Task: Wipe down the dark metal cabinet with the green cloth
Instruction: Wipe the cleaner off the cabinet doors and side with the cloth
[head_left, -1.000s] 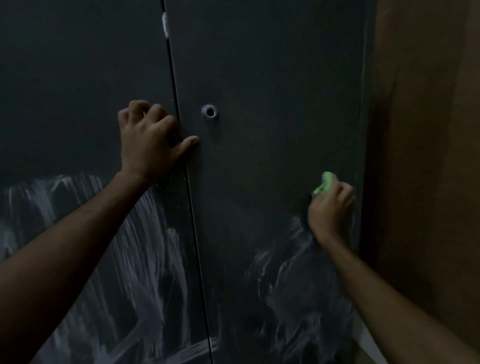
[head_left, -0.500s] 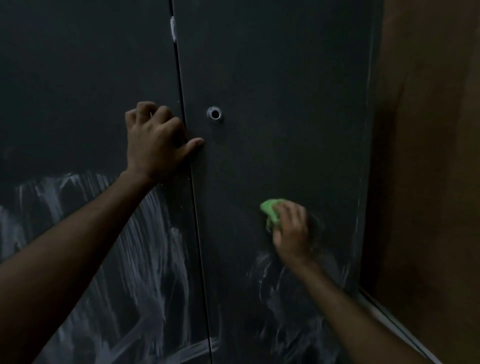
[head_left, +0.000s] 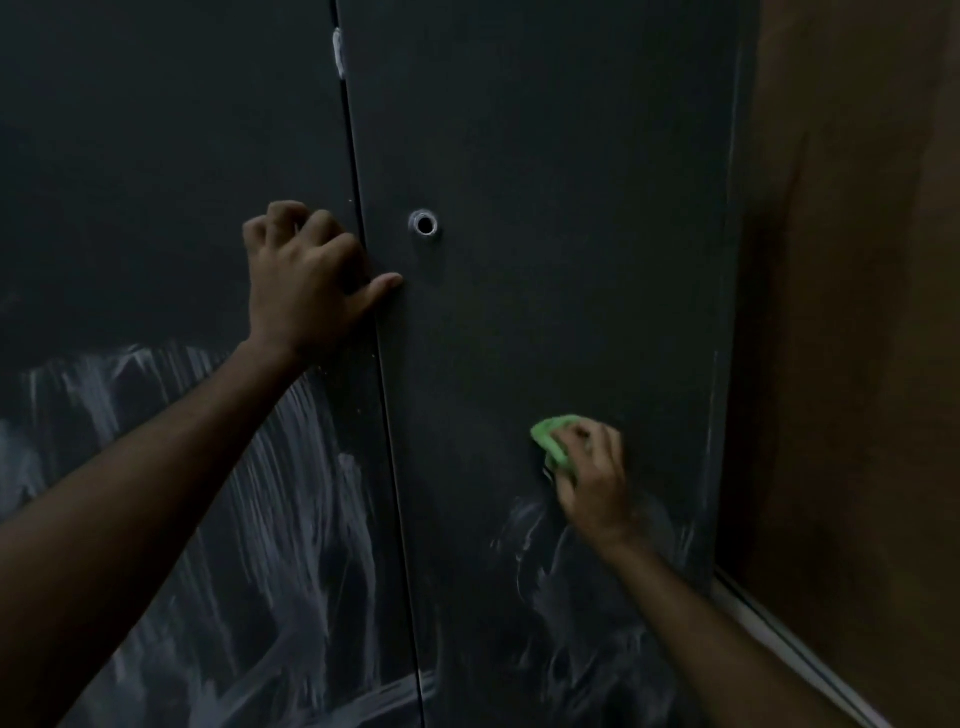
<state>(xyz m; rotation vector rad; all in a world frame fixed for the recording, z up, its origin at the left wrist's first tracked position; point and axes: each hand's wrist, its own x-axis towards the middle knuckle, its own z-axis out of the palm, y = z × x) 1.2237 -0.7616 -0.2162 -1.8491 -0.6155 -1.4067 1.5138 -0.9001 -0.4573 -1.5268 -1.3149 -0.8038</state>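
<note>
The bare left forearm reaches up from the lower left, wrist straight, to the left hand (head_left: 306, 291), which shows its back to the camera; its fingers are curled with the knuckles uppermost, and the thumb sticks out straight to the right. The bare right forearm comes up from the lower right to the right hand (head_left: 592, 483), set lower than the left one, back also toward the camera, fingers bent over a small crumpled bright green cloth (head_left: 553, 441) that shows past the fingertips on the left

Dim, low-contrast view with soft grain, no glare, slight motion blur and mild wide-angle bending at the edges.
</note>
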